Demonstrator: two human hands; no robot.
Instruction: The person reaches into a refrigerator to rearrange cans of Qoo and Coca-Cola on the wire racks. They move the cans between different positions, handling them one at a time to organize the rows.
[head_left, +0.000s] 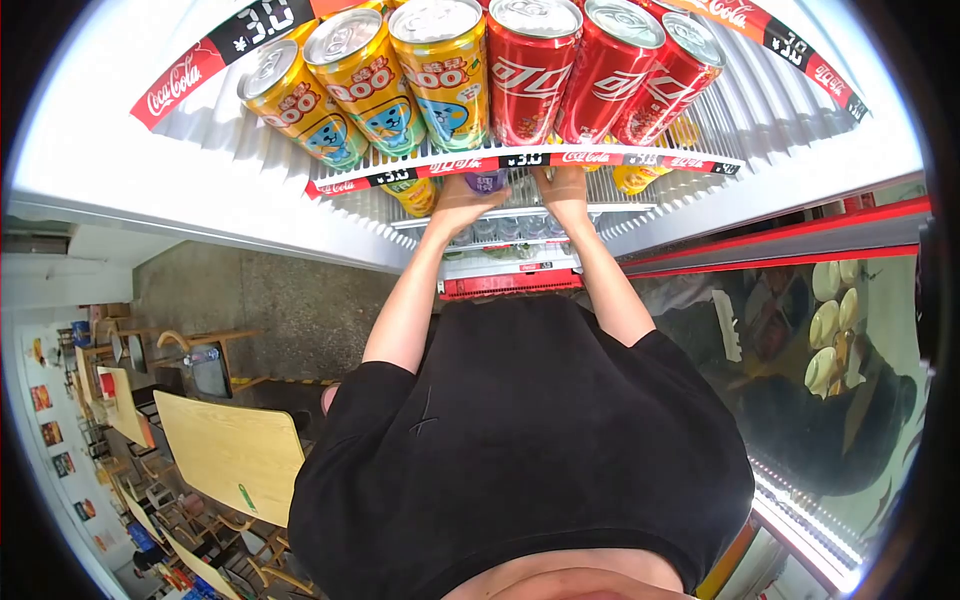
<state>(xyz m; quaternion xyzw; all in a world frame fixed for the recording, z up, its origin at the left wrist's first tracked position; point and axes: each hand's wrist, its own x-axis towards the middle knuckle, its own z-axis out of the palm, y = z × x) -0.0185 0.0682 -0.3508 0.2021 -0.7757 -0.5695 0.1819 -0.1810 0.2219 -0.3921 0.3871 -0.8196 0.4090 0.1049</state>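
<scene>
My left hand (463, 205) reaches into the fridge beneath the upper shelf. Its thumb lies across the front of a purple drink container (487, 182), and the hand appears closed on it; the shelf edge hides the container's top and most of the fingers. To the right of it, my right hand (563, 192) also reaches under the shelf, its fingers mostly hidden, so I cannot see what it touches. Yellow drinks (412, 196) stand left of my left hand, and another yellow drink (638, 178) is right of my right hand. Clear-looking bottles (508, 228) sit lower down, between my forearms.
Yellow cans (440, 85) and red cola cans (535, 75) stand on the shelf above my hands, behind a price strip (520, 160). The fridge's glass door (780, 290) is swung out at right. Tables (230, 450) and chairs fill the left.
</scene>
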